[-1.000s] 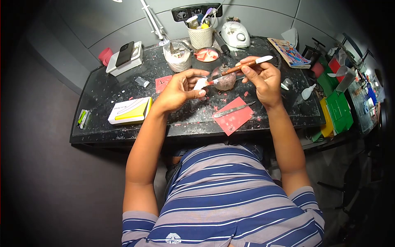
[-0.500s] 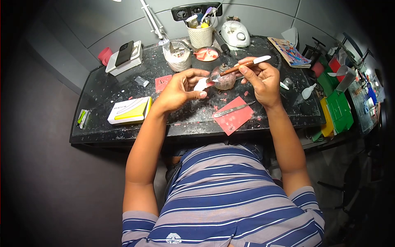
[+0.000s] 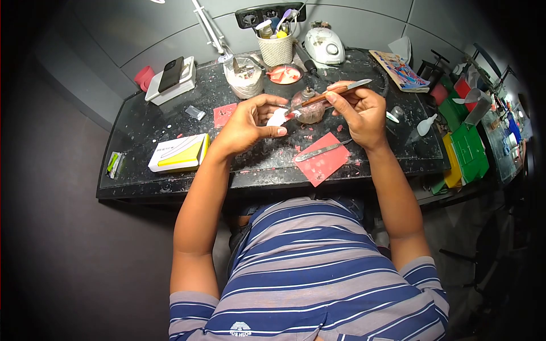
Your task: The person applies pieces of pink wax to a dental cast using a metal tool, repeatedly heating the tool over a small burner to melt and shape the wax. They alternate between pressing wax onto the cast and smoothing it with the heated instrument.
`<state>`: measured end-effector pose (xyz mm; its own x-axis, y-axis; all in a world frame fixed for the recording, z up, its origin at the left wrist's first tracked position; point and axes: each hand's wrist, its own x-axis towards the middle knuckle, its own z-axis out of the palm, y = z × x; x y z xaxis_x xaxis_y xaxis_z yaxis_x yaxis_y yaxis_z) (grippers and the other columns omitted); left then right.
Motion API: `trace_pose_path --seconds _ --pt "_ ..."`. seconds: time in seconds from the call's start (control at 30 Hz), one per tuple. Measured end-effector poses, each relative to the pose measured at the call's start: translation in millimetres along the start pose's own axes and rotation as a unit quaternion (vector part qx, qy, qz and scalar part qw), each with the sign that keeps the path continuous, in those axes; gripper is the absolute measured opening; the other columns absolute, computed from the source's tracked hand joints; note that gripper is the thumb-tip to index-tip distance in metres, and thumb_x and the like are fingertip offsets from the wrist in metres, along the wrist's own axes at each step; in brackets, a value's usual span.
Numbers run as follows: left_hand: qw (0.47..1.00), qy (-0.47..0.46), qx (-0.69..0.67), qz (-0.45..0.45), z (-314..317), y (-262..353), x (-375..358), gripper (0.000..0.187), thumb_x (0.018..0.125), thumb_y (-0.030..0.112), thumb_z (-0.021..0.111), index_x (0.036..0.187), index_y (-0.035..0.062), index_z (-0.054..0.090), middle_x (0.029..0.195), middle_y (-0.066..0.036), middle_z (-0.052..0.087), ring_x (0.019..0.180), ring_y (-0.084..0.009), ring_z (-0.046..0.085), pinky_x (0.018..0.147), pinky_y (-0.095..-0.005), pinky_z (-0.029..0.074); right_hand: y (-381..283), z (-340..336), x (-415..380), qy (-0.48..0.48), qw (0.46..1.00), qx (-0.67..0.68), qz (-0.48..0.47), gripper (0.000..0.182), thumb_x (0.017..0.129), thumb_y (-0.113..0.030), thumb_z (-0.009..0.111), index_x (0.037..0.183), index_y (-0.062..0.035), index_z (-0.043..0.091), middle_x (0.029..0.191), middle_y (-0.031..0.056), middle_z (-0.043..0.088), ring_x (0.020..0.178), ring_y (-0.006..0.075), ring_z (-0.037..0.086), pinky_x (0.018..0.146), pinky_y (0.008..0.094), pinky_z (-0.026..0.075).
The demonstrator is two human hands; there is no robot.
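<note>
My left hand (image 3: 245, 126) is closed round a small white plaster dental model (image 3: 277, 118) with red wax at its right end. Between the thumb and fingers of my right hand (image 3: 364, 115) is a wax knife (image 3: 330, 97) with a brown handle. Its small tip points left, right at the waxed end of the model, while its broad blade sticks out to the upper right. Just behind the tool stands a round glass spirit lamp (image 3: 310, 115), partly covered by it. Below my hands, a metal spatula (image 3: 313, 153) lies across a pink wax sheet (image 3: 322, 170).
A white and yellow box (image 3: 179, 152) lies left of my forearm. Behind my hands stand a plaster-filled jar (image 3: 244, 85), a dish of pink wax (image 3: 284, 75), a woven tool basket (image 3: 277, 52) and a white machine (image 3: 325, 46). A magazine (image 3: 400, 72) lies at right.
The wax knife has turned in my right fingers, so its broad blade shows more edge-on and darker. Its small tip stays at the model. My left hand has barely moved.
</note>
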<state>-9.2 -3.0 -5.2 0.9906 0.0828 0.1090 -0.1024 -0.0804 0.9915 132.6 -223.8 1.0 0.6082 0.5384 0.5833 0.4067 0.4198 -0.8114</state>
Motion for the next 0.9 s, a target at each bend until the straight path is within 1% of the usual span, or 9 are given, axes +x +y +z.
trace_pose_path --seconds 0.23,0.33,0.43,0.47,0.53,0.73,0.8,0.83,0.9 --pt "1.0 0.0 0.004 0.001 -1 -2 1 0.059 0.076 -0.012 0.078 0.129 0.0003 0.056 0.119 -0.008 0.067 0.114 -0.0167 0.063 0.094 -0.0308 0.055 1 -2 1 0.003 1.0 0.004 -0.007 0.015 0.093 -0.006 0.072 0.104 0.0031 0.07 0.093 0.0067 0.073 0.081 0.0099 0.069 0.065 0.0208 0.053" --pt "1.0 -0.001 0.001 0.022 -3 -5 1 0.06 0.075 -0.013 0.078 0.129 0.0005 0.055 0.118 -0.007 0.064 0.111 -0.0163 0.063 0.094 -0.0309 0.055 1 -10 6 0.065 0.998 0.008 -0.017 0.014 0.093 -0.004 0.07 0.104 0.0042 0.069 0.092 0.0088 0.073 0.076 0.0126 0.071 0.061 0.0211 0.053" --pt "0.999 0.005 0.006 0.033 -5 -13 3 0.064 0.073 -0.015 0.078 0.129 0.0016 0.054 0.119 -0.006 0.06 0.107 -0.0156 0.063 0.094 -0.0309 0.056 4 -15 11 0.168 0.986 0.011 -0.017 0.013 0.092 -0.005 0.07 0.101 0.0051 0.068 0.088 0.01 0.072 0.073 0.0133 0.071 0.055 0.0196 0.05" --pt "0.999 0.013 0.022 0.043 -6 -14 4 0.066 0.072 -0.016 0.078 0.129 0.0021 0.053 0.12 -0.006 0.058 0.105 -0.0156 0.063 0.093 -0.0309 0.056 5 -17 12 0.168 0.986 0.011 -0.017 0.013 0.092 -0.005 0.07 0.101 0.0051 0.068 0.088 0.01 0.072 0.073 0.0133 0.071 0.055 0.0196 0.05" --pt "0.998 0.02 0.037 0.052 -5 -15 4 0.068 0.07 -0.017 0.079 0.13 0.0026 0.052 0.12 -0.006 0.057 0.103 -0.0155 0.063 0.093 -0.0309 0.056 6 -21 13 0.21 0.978 0.007 0.003 0.012 0.092 -0.005 0.07 0.1 0.0047 0.068 0.086 0.0097 0.071 0.07 0.0131 0.07 0.053 0.0198 0.049" --pt "1.0 0.019 0.007 0.012 -2 -10 2 0.069 0.068 -0.018 0.08 0.129 0.002 0.053 0.12 -0.007 0.056 0.102 -0.0154 0.062 0.091 -0.0318 0.057 7 -19 14 0.22 0.975 0.005 0.008 0.013 0.092 -0.005 0.07 0.1 0.0043 0.068 0.084 0.0093 0.071 0.069 0.0124 0.069 0.052 0.0193 0.048" --pt "0.996 0.043 0.07 0.023 0 -12 2 0.066 0.068 -0.017 0.081 0.126 0.0011 0.055 0.114 -0.005 0.059 0.099 -0.0142 0.061 0.091 -0.0319 0.057 7 -20 13 0.216 0.976 0.002 0.013 0.013 0.092 -0.006 0.07 0.101 0.0041 0.068 0.087 0.009 0.071 0.07 0.0128 0.069 0.054 0.0201 0.047" --pt "0.996 0.043 0.07 0.023 0 -11 2 0.066 0.068 -0.017 0.081 0.126 0.0011 0.055 0.114 -0.005 0.059 0.099 -0.0142 0.061 0.091 -0.0319 0.057 7 -20 12 0.211 0.977 -0.001 0.018 0.014 0.093 -0.007 0.07 0.102 0.0038 0.068 0.09 0.0088 0.071 0.072 0.0132 0.068 0.056 0.0209 0.046" --pt "0.997 0.044 0.06 -0.007 -1 -10 1 0.061 0.068 -0.015 0.083 0.122 0.0004 0.058 0.107 -0.003 0.062 0.096 -0.0129 0.061 0.092 -0.0317 0.056 7 -20 12 0.211 0.977 -0.003 0.02 0.014 0.093 -0.007 0.07 0.102 0.0038 0.068 0.09 0.0088 0.071 0.072 0.013 0.068 0.056 0.0208 0.046"
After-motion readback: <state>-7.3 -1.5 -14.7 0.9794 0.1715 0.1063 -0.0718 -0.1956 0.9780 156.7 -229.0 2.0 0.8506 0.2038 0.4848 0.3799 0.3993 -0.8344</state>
